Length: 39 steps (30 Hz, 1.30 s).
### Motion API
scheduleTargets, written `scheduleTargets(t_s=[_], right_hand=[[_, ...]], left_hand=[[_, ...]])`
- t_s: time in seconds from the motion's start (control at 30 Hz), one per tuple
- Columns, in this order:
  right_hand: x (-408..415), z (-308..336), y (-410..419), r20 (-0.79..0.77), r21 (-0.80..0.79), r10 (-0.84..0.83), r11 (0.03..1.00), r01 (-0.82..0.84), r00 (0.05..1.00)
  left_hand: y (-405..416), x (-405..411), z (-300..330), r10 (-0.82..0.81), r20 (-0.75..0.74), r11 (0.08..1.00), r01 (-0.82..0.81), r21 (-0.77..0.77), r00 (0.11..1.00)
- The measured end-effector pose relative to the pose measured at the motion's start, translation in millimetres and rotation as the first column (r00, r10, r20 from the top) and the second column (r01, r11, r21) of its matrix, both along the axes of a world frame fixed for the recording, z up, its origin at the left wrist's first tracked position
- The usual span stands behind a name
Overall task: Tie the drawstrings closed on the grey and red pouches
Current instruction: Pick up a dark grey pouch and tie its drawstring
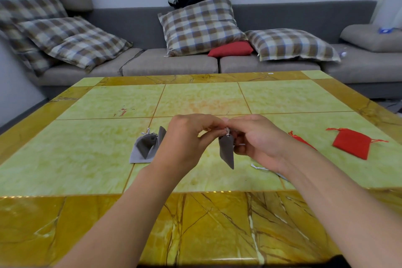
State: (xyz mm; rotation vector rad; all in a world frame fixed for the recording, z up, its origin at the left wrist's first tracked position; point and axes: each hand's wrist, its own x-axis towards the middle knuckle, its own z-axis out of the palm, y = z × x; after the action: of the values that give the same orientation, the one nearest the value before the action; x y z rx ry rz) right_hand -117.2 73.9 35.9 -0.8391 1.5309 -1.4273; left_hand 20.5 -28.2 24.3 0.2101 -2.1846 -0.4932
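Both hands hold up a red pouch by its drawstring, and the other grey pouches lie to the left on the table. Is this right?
Not quite: in the head view, the left hand and right hand hold a grey pouch, not red. The other grey pouches do lie left on the table.

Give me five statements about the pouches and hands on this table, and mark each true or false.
1. Both hands, left hand and right hand, hold a grey pouch above the table. True.
2. The red pouch lies to the person's left. False: it lies to the right.
3. More grey pouches lie beside the left hand. True.
4. A red pouch is being tied. False: a grey one is.
5. The table is black. False: it is yellow-green.
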Motion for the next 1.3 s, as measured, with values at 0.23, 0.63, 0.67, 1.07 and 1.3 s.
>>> scheduleTargets(t_s=[0.23, 0.63, 0.67, 1.07, 1.3], right_hand=[[-0.3, 3.0, -1.0, 0.154, -0.01, -0.052, 0.998, 0.054, 0.987], [-1.9, 6.0, 1.2, 0.161, 0.048, -0.154, 0.988, 0.148, 0.975], [-2.2, 6.1, 1.4, 0.155, 0.057, -0.158, 0.987, 0.151, 0.975], [4.5, 10.9, 0.9, 0.321, 0.014, -0.205, 0.977, 0.211, 0.925], [11.0, 11.0, -1.0, 0.28, -0.056, -0.268, 0.954, 0.295, 0.922]], left_hand=[[-2.8, 0.2, 0.1, 0.06, -0.056, 0.948, -0.074, -0.311, 0.997], [2.4, -5.2, 2.6, 0.099, 0.028, 0.958, -0.087, -0.273, 0.995], [3.4, -5.5, 2.8, 0.1, 0.033, 0.959, -0.087, -0.27, 0.994], [9.4, -11.0, 1.9, 0.155, -0.012, 0.945, -0.152, -0.289, 0.988], [13.2, -14.2, -2.0, 0.192, -0.004, 0.973, -0.191, -0.129, 0.981]])
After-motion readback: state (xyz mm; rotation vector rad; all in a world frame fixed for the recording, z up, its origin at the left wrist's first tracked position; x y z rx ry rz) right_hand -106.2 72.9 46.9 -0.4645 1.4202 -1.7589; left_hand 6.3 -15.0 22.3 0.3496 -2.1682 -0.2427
